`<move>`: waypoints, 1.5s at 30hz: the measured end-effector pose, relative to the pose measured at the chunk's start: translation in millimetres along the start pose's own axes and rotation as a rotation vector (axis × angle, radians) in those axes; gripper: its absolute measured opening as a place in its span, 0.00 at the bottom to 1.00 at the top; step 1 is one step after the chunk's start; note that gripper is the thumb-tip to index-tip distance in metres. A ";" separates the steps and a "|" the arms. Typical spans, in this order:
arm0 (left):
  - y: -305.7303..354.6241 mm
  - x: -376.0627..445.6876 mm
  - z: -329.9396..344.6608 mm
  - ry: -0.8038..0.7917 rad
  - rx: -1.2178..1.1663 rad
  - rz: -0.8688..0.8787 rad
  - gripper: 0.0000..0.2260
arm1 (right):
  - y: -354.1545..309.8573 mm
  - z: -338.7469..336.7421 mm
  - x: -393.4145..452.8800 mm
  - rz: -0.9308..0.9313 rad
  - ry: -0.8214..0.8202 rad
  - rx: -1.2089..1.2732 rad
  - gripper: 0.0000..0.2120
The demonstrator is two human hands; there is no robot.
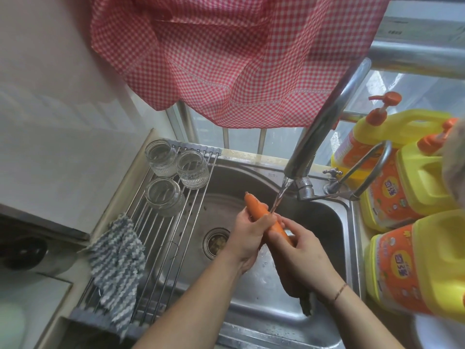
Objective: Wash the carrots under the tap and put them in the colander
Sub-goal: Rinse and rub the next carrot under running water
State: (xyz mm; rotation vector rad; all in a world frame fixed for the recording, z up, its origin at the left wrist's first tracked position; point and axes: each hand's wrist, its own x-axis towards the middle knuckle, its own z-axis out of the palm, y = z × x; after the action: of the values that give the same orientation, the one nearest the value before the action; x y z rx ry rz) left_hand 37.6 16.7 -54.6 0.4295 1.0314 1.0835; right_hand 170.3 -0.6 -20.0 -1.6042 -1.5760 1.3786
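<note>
An orange carrot [259, 210] lies slanted over the steel sink [324, 222], its thick end up and to the left. My left hand [247, 238] grips its middle from the left. My right hand [299, 253] holds its lower end from the right. Water runs from the tap [324, 127] in a thin stream [279, 197] and lands on the carrot just above my fingers. No colander is in view.
A roll-up rack [161, 235] spans the sink's left side, carrying three upturned glass jars [163, 195] and a striped grey cloth [118, 263]. Yellow detergent jugs [417, 268] crowd the right counter. A red checked curtain [226, 59] hangs above. The drain [216, 241] sits left of my hands.
</note>
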 end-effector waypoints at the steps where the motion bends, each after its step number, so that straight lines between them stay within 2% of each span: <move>1: 0.3 -0.9 -0.6 -0.006 -0.024 -0.006 0.29 | 1.4 -0.7 0.6 0.011 -0.007 0.032 0.15; 5: 3.3 -7.8 -1.0 -0.052 -0.154 -0.012 0.17 | 5.3 -5.8 1.8 0.041 -0.066 0.070 0.16; 10: -12.8 3.0 11.1 0.320 0.114 0.161 0.06 | 7.9 2.3 -8.2 -0.016 0.022 -0.081 0.12; 15: -13.2 9.3 17.2 0.434 0.244 0.221 0.09 | 13.6 6.3 -18.1 0.015 0.081 -0.173 0.23; 17: -10.0 12.4 10.6 0.451 0.411 0.306 0.14 | 15.0 3.1 -21.3 0.023 0.081 -0.198 0.26; 20: -2.3 14.8 -10.7 0.426 0.734 0.442 0.17 | 17.4 -2.9 -26.6 0.048 0.071 -0.212 0.29; 23: 0.4 6.5 -17.8 0.378 0.744 0.518 0.11 | 19.7 -8.1 -28.9 0.039 0.091 -0.222 0.28; 24: -0.6 4.0 -18.7 0.392 0.764 0.533 0.13 | 19.1 -8.7 -29.2 0.034 0.098 -0.233 0.28; 27: -3.5 -7.3 -18.5 0.392 0.962 0.511 0.26 | 15.4 -8.2 -30.3 0.008 0.114 -0.271 0.28; 29: -6.0 -12.1 -15.6 0.367 1.042 0.482 0.28 | 12.9 -7.5 -31.9 -0.040 0.121 -0.346 0.28; 33: -7.3 -15.1 -10.4 0.396 1.178 0.463 0.25 | 11.4 -6.9 -34.4 -0.134 0.148 -0.523 0.30; 37: -6.0 -16.6 -11.1 0.368 1.326 0.520 0.20 | 12.5 -7.4 -36.6 -0.143 0.148 -0.590 0.30; 41: -9.5 -16.6 -14.6 0.351 1.370 0.597 0.17 | 17.6 -6.7 -37.8 -0.096 0.146 -0.597 0.31; 45: -18.3 -17.8 -22.3 0.229 1.151 0.579 0.14 | 22.5 -4.6 -39.3 -0.050 0.143 -0.540 0.31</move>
State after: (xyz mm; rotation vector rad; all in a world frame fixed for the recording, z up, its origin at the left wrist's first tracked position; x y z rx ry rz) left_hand 26.4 -11.1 -70.5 1.6302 1.7547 0.9415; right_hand 191.2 -40.6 -26.0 -1.8930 -1.9920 0.8233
